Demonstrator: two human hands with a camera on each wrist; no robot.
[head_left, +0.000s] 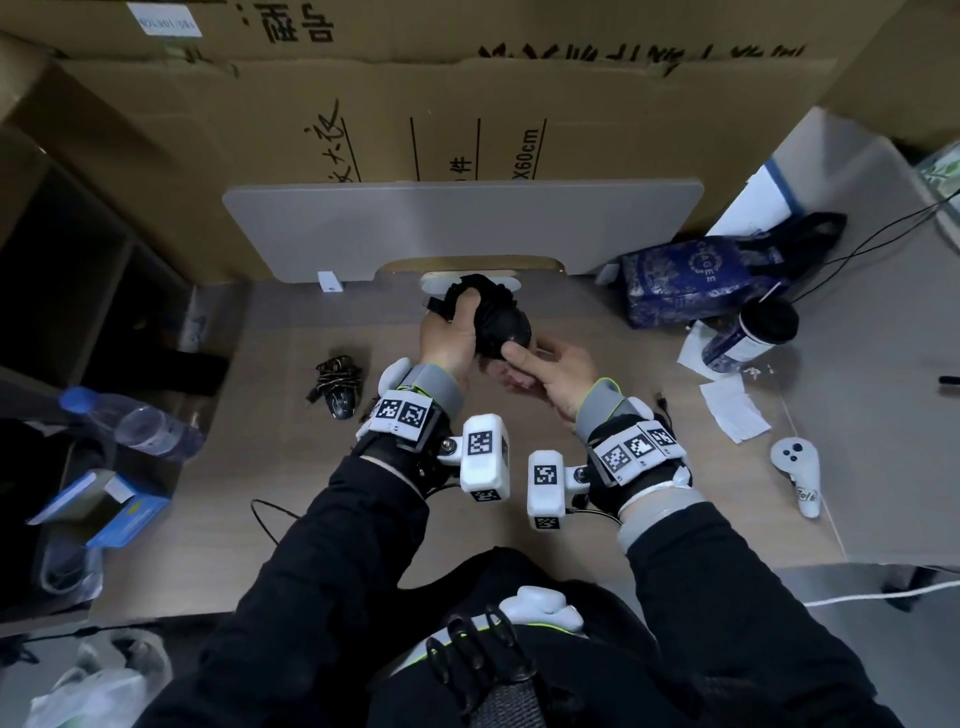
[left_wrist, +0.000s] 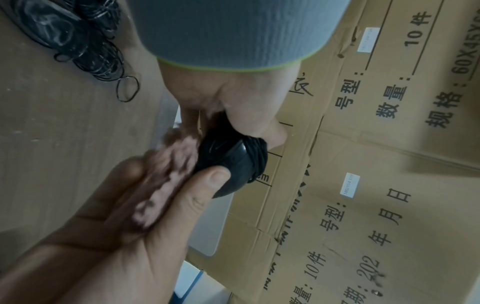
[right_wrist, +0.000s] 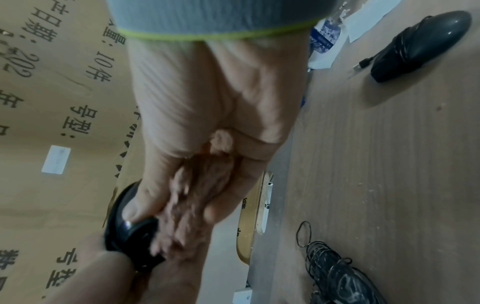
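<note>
My left hand (head_left: 449, 332) grips a black computer mouse (head_left: 501, 325) with its cable wound round it, held above the wooden desk (head_left: 291, 467) near the back. Fingers and thumb of that left hand (left_wrist: 233, 107) curl round the mouse (left_wrist: 223, 160). My right hand (head_left: 550, 374) sits just right of it and holds a crumpled pinkish wad (left_wrist: 168, 181) between fingers and thumb. The thumb tip presses on the mouse's shell. In the right wrist view the right hand (right_wrist: 207, 102) pushes the wad (right_wrist: 197, 197) against the mouse (right_wrist: 130, 232). The wad is blurred.
A second cable-wrapped mouse (head_left: 337, 387) lies left of my hands, a third one (right_wrist: 420, 45) by my right wrist. A blue bag (head_left: 696, 280), a dark-lidded cup (head_left: 753, 332), paper scraps (head_left: 732, 408) and a white controller (head_left: 797, 473) lie to the right. A water bottle (head_left: 135, 421) lies left. Cardboard boxes (head_left: 467, 114) stand behind.
</note>
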